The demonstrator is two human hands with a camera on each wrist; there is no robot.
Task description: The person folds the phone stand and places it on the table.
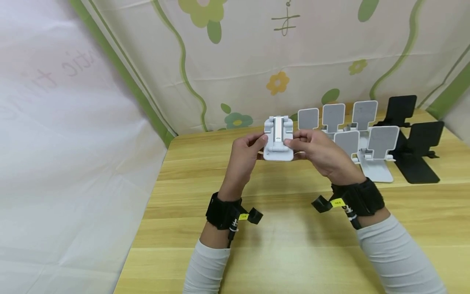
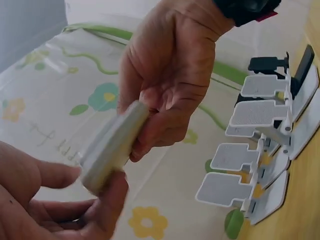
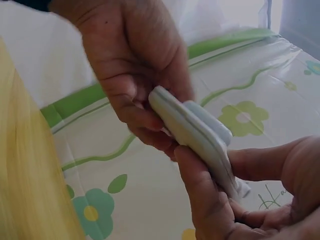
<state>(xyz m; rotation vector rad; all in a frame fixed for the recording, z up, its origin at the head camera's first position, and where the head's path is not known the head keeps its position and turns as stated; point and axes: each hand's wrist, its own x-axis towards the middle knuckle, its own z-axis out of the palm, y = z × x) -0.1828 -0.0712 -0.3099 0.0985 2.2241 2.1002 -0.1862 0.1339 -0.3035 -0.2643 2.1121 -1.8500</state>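
A white phone stand, folded flat, is held up above the wooden table. On its left edge, my left hand pinches it between thumb and fingers. My right hand grips the opposite edge, its thumb on the near face by the hinge arm. In the left wrist view the folded stand appears edge-on and a little blurred. From the right wrist, the stand shows its thin side between both hands.
Unfolded white phone stands stand in rows at the right, behind and beside my right hand. Two black phone stands are at the far right end. A flower-patterned cloth hangs behind the wooden table.
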